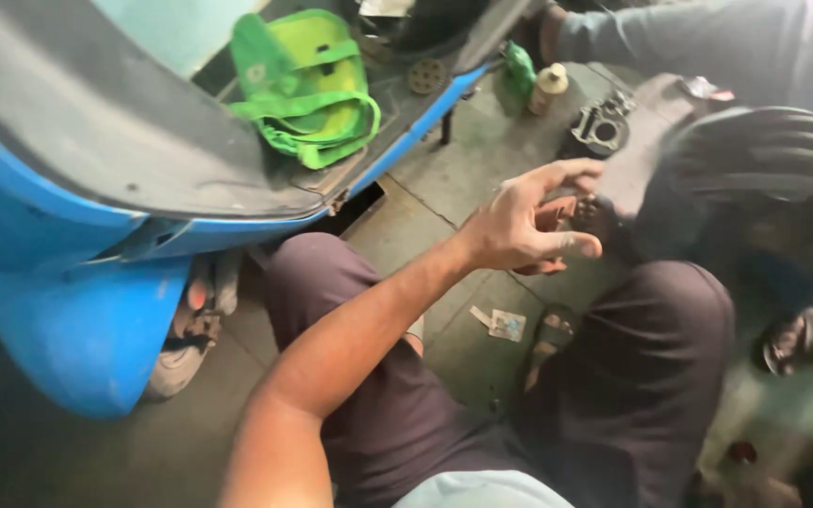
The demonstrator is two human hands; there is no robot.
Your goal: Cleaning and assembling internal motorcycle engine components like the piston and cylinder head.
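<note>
Left hand reaching to a dark greasy part at centre right of the head view.

We see our left hand (519, 226) with fingers (571, 172) spread, thumb beside a small dark metal part (593, 214) over the concrete floor (444, 188). Our right hand is out of sight. A blue scooter (68, 235) with a green bag (308, 85) fills the upper left; a bottle (548, 87) stands at upper centre.

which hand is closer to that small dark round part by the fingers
Left. The left hand reaches out with its fingertips right beside the dark round part; the right hand is not in view.
</note>
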